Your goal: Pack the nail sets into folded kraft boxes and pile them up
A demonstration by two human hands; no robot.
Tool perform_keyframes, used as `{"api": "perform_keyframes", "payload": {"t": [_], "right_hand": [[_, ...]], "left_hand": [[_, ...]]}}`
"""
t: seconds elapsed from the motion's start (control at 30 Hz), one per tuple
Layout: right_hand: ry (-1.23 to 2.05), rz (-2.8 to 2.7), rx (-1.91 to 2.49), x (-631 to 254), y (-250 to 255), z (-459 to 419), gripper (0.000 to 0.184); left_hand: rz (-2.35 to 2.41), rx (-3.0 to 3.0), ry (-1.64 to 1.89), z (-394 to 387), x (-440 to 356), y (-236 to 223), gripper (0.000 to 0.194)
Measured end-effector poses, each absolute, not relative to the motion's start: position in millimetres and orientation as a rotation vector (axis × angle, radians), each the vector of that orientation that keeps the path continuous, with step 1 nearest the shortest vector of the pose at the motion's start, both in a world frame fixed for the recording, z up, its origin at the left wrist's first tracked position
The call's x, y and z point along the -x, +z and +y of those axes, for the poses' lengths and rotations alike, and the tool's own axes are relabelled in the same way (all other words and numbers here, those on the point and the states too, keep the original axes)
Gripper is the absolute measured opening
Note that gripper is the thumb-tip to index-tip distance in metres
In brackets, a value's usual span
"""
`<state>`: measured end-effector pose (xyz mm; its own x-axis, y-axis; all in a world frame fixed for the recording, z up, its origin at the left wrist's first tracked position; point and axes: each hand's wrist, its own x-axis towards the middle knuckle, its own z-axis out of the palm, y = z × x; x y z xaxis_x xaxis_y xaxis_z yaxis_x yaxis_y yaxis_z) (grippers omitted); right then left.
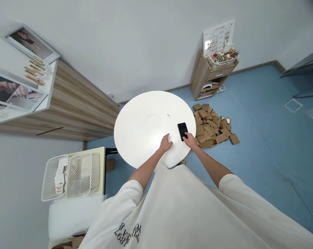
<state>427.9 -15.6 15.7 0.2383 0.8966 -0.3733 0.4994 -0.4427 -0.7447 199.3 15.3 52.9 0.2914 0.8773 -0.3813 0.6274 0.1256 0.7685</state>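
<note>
A black smartphone (182,129) lies on the right part of a round white table (135,114). My right hand (190,140) is at the phone's lower right corner, its thumb and fingers on the edge. Part of that corner is hidden under the fingers. To the left of the phone, my left hand (165,143) is over the table near its front, thumb and fingers apart, with nothing in it. Farther back on the tabletop is a small thin dark item (169,115), too small to name.
Many small brown cardboard boxes (211,128) are piled on the blue floor right of the table. Behind them stands a wooden cabinet (198,76) bearing a basket (221,63). At left are a wood-grain counter (81,100) and white plastic baskets (48,178) on a side table.
</note>
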Motion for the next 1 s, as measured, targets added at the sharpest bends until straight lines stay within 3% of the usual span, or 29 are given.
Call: {"api": "perform_keyframes", "payload": {"t": [0.6,1.0], "right_hand": [[1.224,-1.481,1.934,-244,50,7,0.047],[1.342,-1.89,1.68,-163,71,-4,0.045]], "left_hand": [[1.577,-1.403,0.5,2,-16,53,0.066],[1.823,-1.252,0.672,-76,45,65,0.065]]}}
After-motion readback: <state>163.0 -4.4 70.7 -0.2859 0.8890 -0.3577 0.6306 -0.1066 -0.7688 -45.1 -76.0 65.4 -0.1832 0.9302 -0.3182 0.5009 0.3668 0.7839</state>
